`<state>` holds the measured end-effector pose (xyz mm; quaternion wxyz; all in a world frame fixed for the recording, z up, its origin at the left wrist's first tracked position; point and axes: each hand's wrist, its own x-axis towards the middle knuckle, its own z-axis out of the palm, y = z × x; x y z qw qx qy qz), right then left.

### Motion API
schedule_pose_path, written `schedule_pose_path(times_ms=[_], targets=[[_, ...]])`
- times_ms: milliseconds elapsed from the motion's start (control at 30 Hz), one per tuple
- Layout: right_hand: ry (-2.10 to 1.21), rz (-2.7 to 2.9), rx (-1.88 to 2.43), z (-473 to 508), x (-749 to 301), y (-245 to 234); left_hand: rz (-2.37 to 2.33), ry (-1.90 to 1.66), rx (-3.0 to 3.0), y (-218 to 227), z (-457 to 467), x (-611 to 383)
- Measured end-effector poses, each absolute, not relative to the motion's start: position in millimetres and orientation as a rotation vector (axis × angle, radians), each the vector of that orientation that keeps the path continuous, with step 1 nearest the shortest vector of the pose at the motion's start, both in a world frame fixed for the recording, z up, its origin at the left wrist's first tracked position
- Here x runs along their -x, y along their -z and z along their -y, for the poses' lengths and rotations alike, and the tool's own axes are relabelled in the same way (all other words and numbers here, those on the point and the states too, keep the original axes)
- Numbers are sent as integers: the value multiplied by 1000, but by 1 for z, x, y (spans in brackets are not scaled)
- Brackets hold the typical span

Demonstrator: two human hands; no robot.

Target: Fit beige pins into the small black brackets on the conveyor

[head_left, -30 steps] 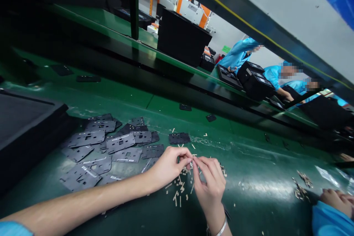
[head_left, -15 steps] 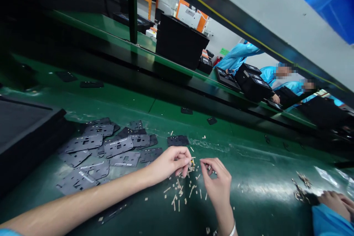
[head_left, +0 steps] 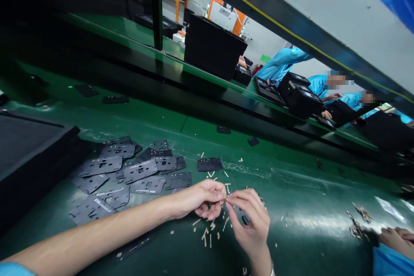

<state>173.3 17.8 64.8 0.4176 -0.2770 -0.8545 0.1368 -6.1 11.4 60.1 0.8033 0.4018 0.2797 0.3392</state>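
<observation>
My left hand (head_left: 211, 200) pinches a tiny gold-coloured part (head_left: 224, 199) between thumb and forefinger, its other fingers curled. From the right, the thumb and fingertips of my right hand (head_left: 249, 215) close on the same part; its exact kind is too small to make out. Below and around both hands lie many loose beige strips and bits (head_left: 205, 238) on the green tabletop (head_left: 300, 233). A small black thing (head_left: 245, 220) shows by my right palm; whether it is held there I cannot tell.
Dark flat plates with cut-outs (head_left: 139, 171) lie heaped at left, and one plate (head_left: 209, 164) lies apart behind my left hand. A black box (head_left: 29, 151) stands at far left. Small metal parts (head_left: 357, 220) and another person's hand (head_left: 396, 239) are at right. Behind runs a dark rail (head_left: 181, 88).
My right hand has moved left and my left hand slightly down, so their fingertips now meet at the small gold-coloured part. The camera view has shifted slightly.
</observation>
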Motion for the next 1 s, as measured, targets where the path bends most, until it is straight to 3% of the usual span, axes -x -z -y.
schedule_pose_path(times_ms=[400, 600, 733, 1000], targets=[[-183, 2241, 709, -16, -174, -60, -717, -617, -1004, -51, -16, 6], [-158, 2068, 839, -20, -186, -71, -1598, -827, -1856, -48, -35, 25], [-211, 2013, 910, -21, -195, -67, -1913, -538, -2118, -41, -56, 24], [-259, 2027, 866, -14, -195, -54, -1966, -305, -2162, -35, -83, 9]])
